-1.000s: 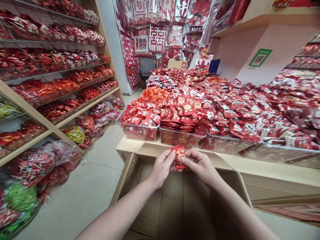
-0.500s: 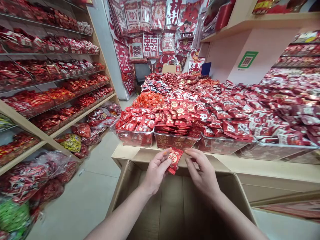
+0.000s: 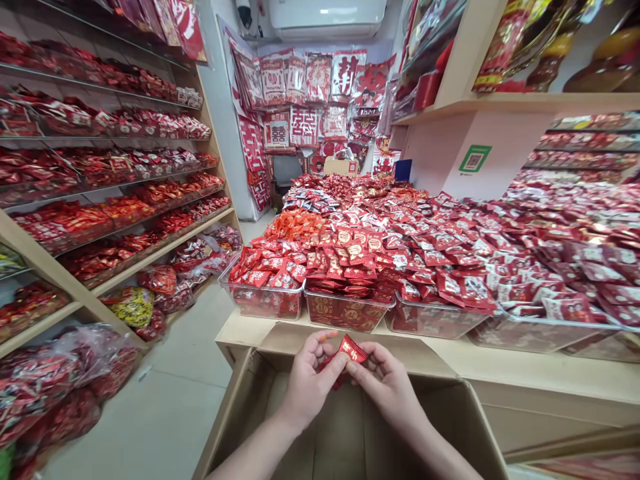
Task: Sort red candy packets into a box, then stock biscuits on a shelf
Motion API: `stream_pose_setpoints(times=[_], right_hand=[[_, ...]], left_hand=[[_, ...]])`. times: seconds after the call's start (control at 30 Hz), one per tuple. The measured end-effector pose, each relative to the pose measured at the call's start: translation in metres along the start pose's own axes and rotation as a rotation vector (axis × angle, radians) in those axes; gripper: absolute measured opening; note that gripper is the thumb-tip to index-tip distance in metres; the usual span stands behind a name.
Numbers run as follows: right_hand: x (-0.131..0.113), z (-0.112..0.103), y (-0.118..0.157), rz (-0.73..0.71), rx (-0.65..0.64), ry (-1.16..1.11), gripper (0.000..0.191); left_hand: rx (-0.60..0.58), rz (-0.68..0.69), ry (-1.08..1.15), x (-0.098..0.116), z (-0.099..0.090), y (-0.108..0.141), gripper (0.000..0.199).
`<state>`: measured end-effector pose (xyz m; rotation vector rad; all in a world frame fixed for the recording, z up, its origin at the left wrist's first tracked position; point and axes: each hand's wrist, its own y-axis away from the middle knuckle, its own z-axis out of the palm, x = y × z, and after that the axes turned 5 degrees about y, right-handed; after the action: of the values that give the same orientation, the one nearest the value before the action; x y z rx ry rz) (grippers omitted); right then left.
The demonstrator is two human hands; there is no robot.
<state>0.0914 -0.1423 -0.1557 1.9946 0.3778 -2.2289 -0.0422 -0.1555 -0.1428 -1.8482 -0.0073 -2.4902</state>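
A small red candy packet (image 3: pixel 351 348) with gold print is held between both hands, over the open cardboard box (image 3: pixel 340 427). My left hand (image 3: pixel 311 380) pinches its left side with the thumb on top. My right hand (image 3: pixel 383 380) grips the right side, its thumb pressed on the front. The fingers hide much of the packet's lower part. Just beyond the hands, a clear plastic bin (image 3: pixel 347 312) holds similar red packets with gold print, and another bin (image 3: pixel 263 301) of red packets stands left of it.
More clear bins (image 3: pixel 435 319) of red packets line the wooden counter (image 3: pixel 525 367) to the right. Shelves (image 3: pixel 113 179) full of packets rise on the left, with bagged packets (image 3: pixel 60 380) on the floor below. A wooden shelf (image 3: pixel 555 101) juts out at upper right.
My right hand has closed on the packet's right side, and the packet is now tilted and more covered by fingers. The view has tipped up, showing the air conditioner.
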Motion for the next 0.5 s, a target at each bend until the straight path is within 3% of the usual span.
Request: stream_pose_setpoints(times=[0.5], right_hand=[[-0.0090, -0.0005, -0.0008, -0.029, 0.046, 0.021, 0.023]], left_hand=[[-0.128, -0.015, 0.003, -0.0019, -0.0002, 0.0022, 0.034]])
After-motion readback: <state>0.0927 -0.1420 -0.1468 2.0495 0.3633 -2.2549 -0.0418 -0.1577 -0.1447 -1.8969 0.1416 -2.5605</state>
